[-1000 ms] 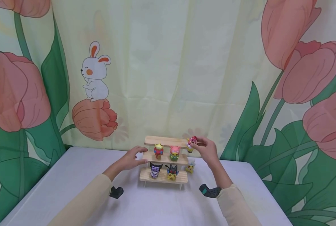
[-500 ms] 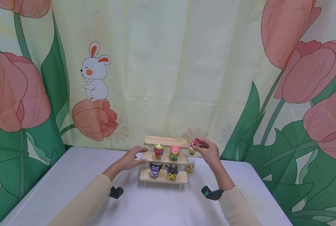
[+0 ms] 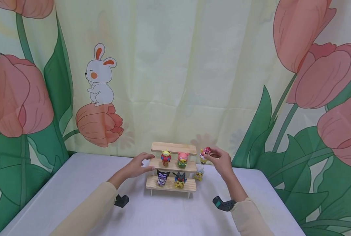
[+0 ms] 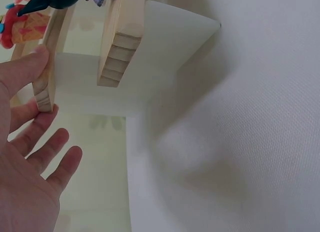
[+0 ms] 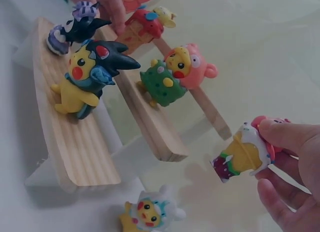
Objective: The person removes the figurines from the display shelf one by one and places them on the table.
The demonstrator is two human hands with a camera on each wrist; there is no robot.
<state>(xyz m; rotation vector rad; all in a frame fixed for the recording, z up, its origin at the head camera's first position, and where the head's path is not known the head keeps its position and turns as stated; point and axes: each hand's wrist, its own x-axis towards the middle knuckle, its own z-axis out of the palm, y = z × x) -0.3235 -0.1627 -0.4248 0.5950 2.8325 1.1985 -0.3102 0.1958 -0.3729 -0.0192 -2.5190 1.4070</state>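
Two hands work at the wooden stand (image 3: 170, 188). The right hand (image 3: 222, 164) pinches a pink-topped figurine (image 3: 204, 154) in the air, just beyond the right ends of the upper shelves; the left hand (image 3: 138, 165) holds the middle shelf's left end between thumb and fingers. A white-hooded figurine (image 3: 199, 173) stands on the table (image 3: 163, 216) beside the stand's right edge. The step looks like single-figurine handling, the next move calling for a firm pinch and clearance from that edge.

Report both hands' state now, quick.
Left hand: closed, pinching the middle shelf by its end.
Right hand: closed, holding a pink-topped figurine.
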